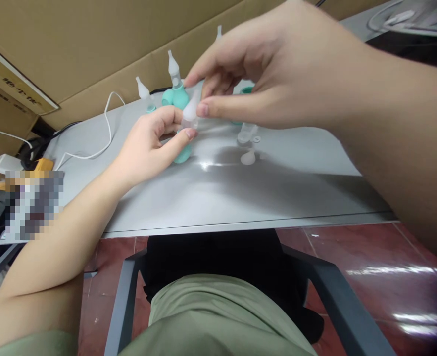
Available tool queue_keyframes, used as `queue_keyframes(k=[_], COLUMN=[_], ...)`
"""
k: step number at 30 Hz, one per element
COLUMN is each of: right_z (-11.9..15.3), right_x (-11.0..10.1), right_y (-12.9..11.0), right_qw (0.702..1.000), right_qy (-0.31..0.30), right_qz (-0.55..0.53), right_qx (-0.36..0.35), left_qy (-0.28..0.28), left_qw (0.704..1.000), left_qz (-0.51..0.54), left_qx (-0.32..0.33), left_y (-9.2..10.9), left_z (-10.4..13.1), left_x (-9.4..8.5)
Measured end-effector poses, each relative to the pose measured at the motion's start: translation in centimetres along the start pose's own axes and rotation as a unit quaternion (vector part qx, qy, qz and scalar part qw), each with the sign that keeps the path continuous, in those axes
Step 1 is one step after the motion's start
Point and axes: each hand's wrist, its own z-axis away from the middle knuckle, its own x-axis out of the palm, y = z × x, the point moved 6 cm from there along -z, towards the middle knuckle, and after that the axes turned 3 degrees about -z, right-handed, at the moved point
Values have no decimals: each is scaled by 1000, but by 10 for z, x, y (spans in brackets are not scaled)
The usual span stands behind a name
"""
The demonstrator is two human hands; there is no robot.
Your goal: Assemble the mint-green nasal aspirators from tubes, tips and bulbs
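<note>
My left hand (153, 143) is closed around a nasal aspirator with a teal bulb (182, 154), a clear middle piece and a milky-white nozzle (190, 110). The nozzle points up and leans slightly right. Close beside it is my right hand (248, 74), thumb and index finger apart; whether the thumb touches the nozzle I cannot tell. Behind my hands stands another aspirator (174, 71) on a teal bulb, with a further one (143, 90) to its left. Below my right hand lie clear plastic pieces (248, 132) and a loose white nozzle (248, 157).
The grey table (203, 202) ends in a front edge before my lap. Cardboard (92, 49) walls the back. A white cable (109, 126) curves across the left side, near a white plug (6, 163) and an orange object (44, 167). Chair armrests (123, 291) flank me.
</note>
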Motion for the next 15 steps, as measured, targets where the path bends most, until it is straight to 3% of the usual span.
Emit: queue_keyframes(k=[5, 8, 9, 13, 15], right_z=[-1, -1, -2, -2, -3], right_x=[-28, -33, -32, -27, -27], right_y=[19, 28, 29, 25, 22], right_qw=[998, 995, 994, 991, 992], right_qy=[67, 67, 58, 17, 11], right_qz=[-4, 51, 76, 117, 116], right_qx=[19, 45, 54, 59, 52], left_qy=[3, 12, 39, 105, 102], left_qw=[998, 998, 996, 987, 988], left_qz=[-53, -61, -60, -115, -119], left_qx=[19, 31, 46, 48, 18], left_y=[-2, -6, -8, -32, -54], left_z=[-20, -48, -58, -95, -106], left_x=[-16, -25, -29, -32, -26])
